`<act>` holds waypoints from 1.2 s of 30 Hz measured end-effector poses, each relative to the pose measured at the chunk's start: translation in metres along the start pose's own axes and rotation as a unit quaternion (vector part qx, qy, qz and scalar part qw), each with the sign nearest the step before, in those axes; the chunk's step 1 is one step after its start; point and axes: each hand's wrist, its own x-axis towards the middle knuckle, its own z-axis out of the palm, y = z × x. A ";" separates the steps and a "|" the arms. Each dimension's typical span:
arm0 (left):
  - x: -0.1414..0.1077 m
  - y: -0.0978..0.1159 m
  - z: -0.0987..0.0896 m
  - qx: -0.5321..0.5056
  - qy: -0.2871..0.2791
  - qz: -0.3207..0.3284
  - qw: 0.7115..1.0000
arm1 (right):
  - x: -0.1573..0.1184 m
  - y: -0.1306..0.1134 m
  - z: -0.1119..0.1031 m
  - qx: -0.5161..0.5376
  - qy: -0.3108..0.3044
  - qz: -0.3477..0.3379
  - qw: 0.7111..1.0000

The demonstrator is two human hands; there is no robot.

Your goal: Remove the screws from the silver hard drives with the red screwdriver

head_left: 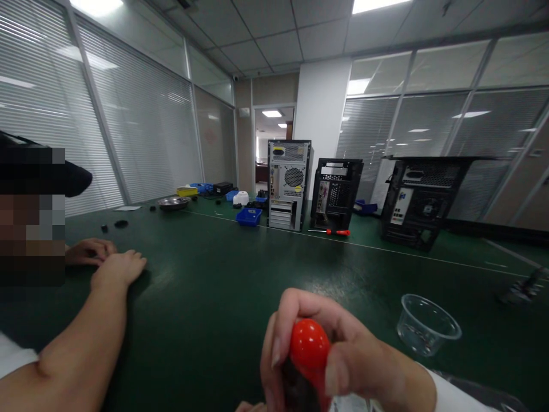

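Note:
A glossy red rounded handle (310, 347), probably of a screwdriver, stands upright low in the head view. The fingers and thumb of my right hand (343, 343) are wrapped round it, and its lower part is hidden behind them. Of my left hand (250, 407), only a small bit of skin shows at the bottom edge, so its fingers and anything in them are hidden. Below my right hand, part of a pale object shows at the bottom edge. To the right of my right hand sits a clear round plastic cup (426, 326) with small bits inside.
Three computer cases, one silver (289, 186) and two black (337, 191), stand across the green table (206, 269). A red screwdriver (338, 232) lies before them, a blue tray (249, 216) beside them. At left, another person's arms (103, 303) rest on the table.

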 end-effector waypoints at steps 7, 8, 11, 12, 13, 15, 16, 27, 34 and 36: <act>0.002 0.007 -0.006 -0.009 0.010 0.016 1.000 | -0.010 -0.013 0.006 -0.013 -0.007 0.051 0.999; 0.002 0.009 -0.008 0.004 0.005 0.018 1.000 | -0.009 -0.012 0.006 -0.031 -0.014 0.030 0.999; 0.001 0.012 -0.011 0.060 -0.004 0.037 0.998 | -0.004 -0.005 0.005 -0.079 -0.012 -0.039 0.996; 0.000 0.011 -0.010 0.076 -0.003 0.046 0.996 | -0.002 -0.003 0.004 -0.075 -0.027 -0.062 0.995; 0.000 0.009 -0.008 0.088 0.000 0.055 0.995 | 0.000 -0.001 0.003 -0.073 -0.027 -0.074 0.994; 0.000 0.000 0.001 0.095 0.029 0.070 0.993 | 0.001 0.002 0.000 -0.053 -0.033 -0.095 0.994; 0.000 -0.007 0.006 0.092 0.053 0.076 0.991 | 0.001 0.003 -0.002 -0.042 -0.031 -0.097 0.994; 0.000 -0.059 0.038 0.050 0.026 0.078 0.995 | -0.002 -0.005 0.001 -0.051 -0.037 -0.052 0.997; 0.001 -0.055 0.039 0.039 0.100 0.142 0.984 | -0.003 -0.002 -0.001 0.003 -0.021 -0.029 0.999; 0.002 -0.052 0.036 0.033 0.114 0.141 0.983 | -0.003 -0.001 -0.003 0.001 -0.015 -0.027 1.000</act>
